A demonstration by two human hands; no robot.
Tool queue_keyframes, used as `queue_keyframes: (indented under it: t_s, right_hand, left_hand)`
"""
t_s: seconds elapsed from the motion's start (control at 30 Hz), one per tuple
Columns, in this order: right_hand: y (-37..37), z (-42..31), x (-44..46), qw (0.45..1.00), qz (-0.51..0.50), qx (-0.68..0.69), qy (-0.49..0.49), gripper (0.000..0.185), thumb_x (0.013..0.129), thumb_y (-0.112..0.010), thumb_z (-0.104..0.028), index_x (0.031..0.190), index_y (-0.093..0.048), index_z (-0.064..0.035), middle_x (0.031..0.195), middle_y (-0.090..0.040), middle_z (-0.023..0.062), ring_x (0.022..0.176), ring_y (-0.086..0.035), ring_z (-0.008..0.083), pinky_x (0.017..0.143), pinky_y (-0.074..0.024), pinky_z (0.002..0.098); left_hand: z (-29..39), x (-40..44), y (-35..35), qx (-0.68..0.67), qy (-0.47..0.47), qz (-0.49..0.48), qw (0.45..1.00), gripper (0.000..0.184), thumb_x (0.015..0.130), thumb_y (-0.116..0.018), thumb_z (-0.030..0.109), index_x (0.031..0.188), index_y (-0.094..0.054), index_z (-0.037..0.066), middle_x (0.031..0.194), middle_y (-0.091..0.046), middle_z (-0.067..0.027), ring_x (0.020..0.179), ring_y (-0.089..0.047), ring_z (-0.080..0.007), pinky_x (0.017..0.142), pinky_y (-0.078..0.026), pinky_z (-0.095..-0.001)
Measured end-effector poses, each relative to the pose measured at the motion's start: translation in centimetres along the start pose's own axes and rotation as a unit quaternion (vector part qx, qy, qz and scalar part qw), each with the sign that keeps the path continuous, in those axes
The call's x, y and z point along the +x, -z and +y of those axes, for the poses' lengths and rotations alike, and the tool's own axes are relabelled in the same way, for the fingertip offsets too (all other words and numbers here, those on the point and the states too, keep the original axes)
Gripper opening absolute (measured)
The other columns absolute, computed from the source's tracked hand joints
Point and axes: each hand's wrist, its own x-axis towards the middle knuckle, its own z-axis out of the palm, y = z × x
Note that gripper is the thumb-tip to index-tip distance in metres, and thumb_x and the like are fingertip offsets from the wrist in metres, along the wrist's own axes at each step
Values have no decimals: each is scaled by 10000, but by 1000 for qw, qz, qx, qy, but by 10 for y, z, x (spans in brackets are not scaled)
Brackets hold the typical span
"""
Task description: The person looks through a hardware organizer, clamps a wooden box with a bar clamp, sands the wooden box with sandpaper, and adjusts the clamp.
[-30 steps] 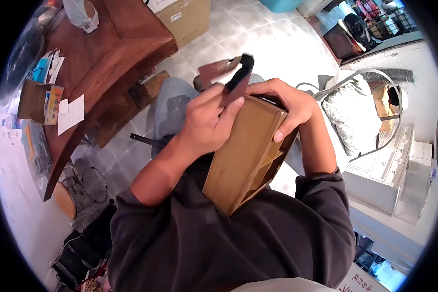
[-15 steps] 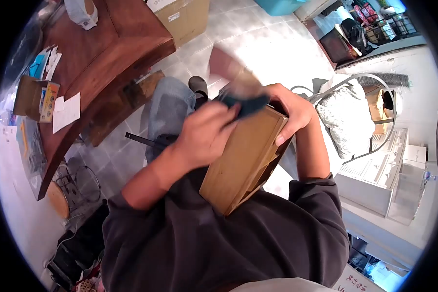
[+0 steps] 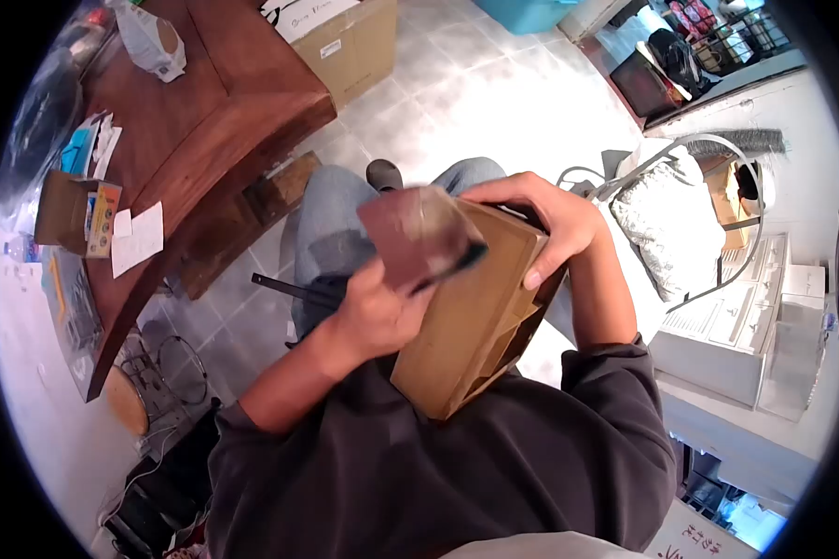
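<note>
A wooden box [image 3: 461, 340] with open compartments on its right side stands tilted across my lap, its near end against my shirt. My right hand [image 3: 561, 222] is closed round its far end, thumb on the side edge and fingers over the top. In my left hand [image 3: 382, 312] is a folded reddish-brown sheet [image 3: 418, 233], apparently sandpaper, with a dark underside. Motion blurs it. The sheet lies over the far left part of the box's broad face, and my left fingers are partly hidden beneath it.
To the left is a dark red wooden table [image 3: 186, 121] holding an opened carton [image 3: 70, 214] and papers [image 3: 138, 238]. A cardboard box [image 3: 359, 56] stands on the tiled floor ahead. On the right are a patterned cushion [image 3: 662, 224] and a white drawer unit [image 3: 718, 345].
My left hand and the sheet have moved left and nearer along the box's face. My right hand keeps its hold. The whole view has shifted slightly.
</note>
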Motion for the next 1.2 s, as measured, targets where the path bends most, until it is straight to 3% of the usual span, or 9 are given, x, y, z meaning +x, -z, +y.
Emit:
queue_keyframes:
  t_s: [0.43, 0.67, 0.7, 0.77, 0.9, 0.93, 1.0, 1.07, 1.2]
  right_hand:
    - [11, 11, 0, 999, -47, 9, -24, 1102, 537, -1012, -355, 1434, -586, 122, 1285, -725, 160, 1139, -678, 212, 1043, -519, 354]
    - [15, 4, -10, 998, -57, -14, 10, 1187, 514, -1028, -426, 1443, -560, 145, 1323, -697, 211, 1190, -677, 254, 1053, -511, 369]
    - [16, 7, -13, 998, -53, -16, 37, 1197, 504, -1028, -432, 1440, -560, 149, 1327, -693, 218, 1188, -679, 256, 1048, -511, 365]
    - [18, 12, -18, 998, -46, -13, 52, 1224, 491, -1028, -499, 1399, -561, 176, 1269, -696, 216, 1130, -693, 257, 991, -530, 365]
    - [29, 14, -31, 994, -74, -34, 69, 1233, 475, -1026, -465, 1412, -555, 184, 1323, -680, 235, 1145, -693, 264, 1006, -532, 371]
    - [27, 16, -33, 994, -69, -21, 78, 1236, 478, -1027, -484, 1407, -557, 184, 1305, -678, 243, 1125, -699, 275, 979, -544, 382]
    - [25, 15, -33, 992, -70, -21, 104, 1236, 482, -1028, -492, 1402, -557, 187, 1296, -678, 253, 1122, -701, 290, 974, -547, 389]
    - [24, 13, -32, 986, -82, -21, 144, 1195, 510, -1015, -494, 1383, -563, 186, 1273, -681, 261, 1108, -705, 304, 960, -551, 394]
    - [9, 5, -41, 989, 0, -37, 146, 1030, 608, -961, -468, 1329, -586, 164, 1219, -693, 256, 1064, -710, 300, 927, -560, 384]
  left_hand:
    - [-8, 11, -5, -18, 66, -5, 998, 227, 941, -741, -16, 1166, -739, -44, 1079, -725, -236, 942, -727, -413, 828, -579, -459]
    - [-59, 81, 4, -9, 120, 119, 986, 402, 993, -746, 213, 735, -651, -80, 840, -619, -211, 693, -591, -382, 652, -475, -444]
    - [-65, 81, 18, -38, 199, 140, 969, 393, 993, -803, 325, 838, -764, -34, 961, -764, -62, 817, -649, -122, 753, -541, -303]
    - [-59, 84, 56, -23, 348, 196, 916, 425, 923, -879, 407, 803, -719, 32, 759, -653, 25, 660, -535, -40, 598, -448, -242]
    - [-146, 68, 155, -244, 282, 398, 838, 217, 1063, -714, 174, 900, -644, 48, 896, -665, -80, 688, -587, -114, 562, -419, -266]
    - [-118, 85, 154, -274, 265, 459, 803, 144, 1093, -645, 128, 1033, -651, -2, 980, -669, -110, 828, -614, -156, 671, -499, -308]
    - [-206, 42, 231, -485, 185, 285, 806, 327, 1137, -533, 150, 1351, -492, -94, 1289, -609, -267, 1112, -628, -282, 975, -556, -413]
    - [-138, 71, 188, -371, 286, 474, 746, 556, 1170, -431, 248, 1541, -274, -136, 1503, -455, -377, 1245, -606, -366, 1100, -529, -464]
    - [-62, 25, 80, -285, 299, 246, 877, 275, 1070, -588, 187, 1237, -625, -28, 1189, -686, -164, 1023, -682, -229, 930, -548, -328]
